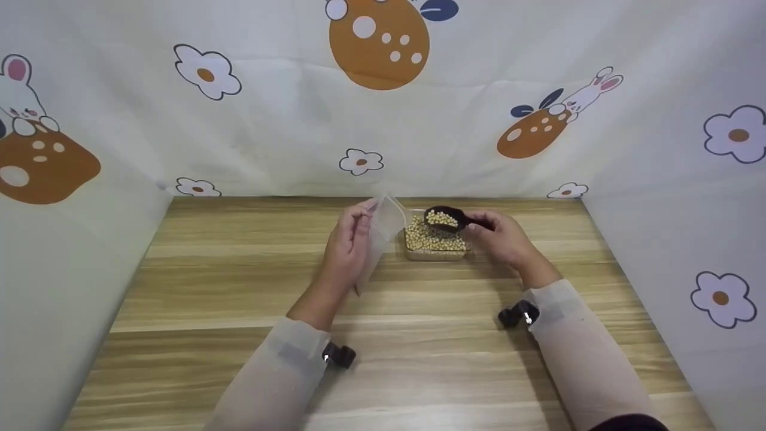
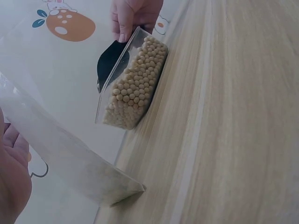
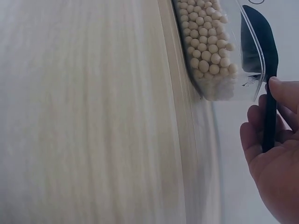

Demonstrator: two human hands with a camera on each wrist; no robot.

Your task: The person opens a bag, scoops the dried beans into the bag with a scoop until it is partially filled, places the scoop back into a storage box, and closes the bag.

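Observation:
My right hand (image 1: 499,238) grips the handle of a black scoop (image 1: 459,219), which carries pale yellow soybeans (image 1: 441,218) over a clear plastic box (image 1: 437,256). More soybeans fill much of the box, as the left wrist view also shows (image 2: 135,88). In the right wrist view the thumb lies along the scoop's handle (image 3: 270,116) and the fingers curl round it. My left hand (image 1: 348,242) holds a translucent bag (image 1: 386,224) by its upper part, its mouth spread beside the box. In the left wrist view the bag (image 2: 70,154) hangs down towards the table.
The box stands on a wood-grain table (image 1: 239,299), near its back edge. A white cloth (image 1: 269,120) printed with flowers, rabbits and orange fruit encloses the back and both sides. Small black cameras (image 1: 340,355) sit at both wrists.

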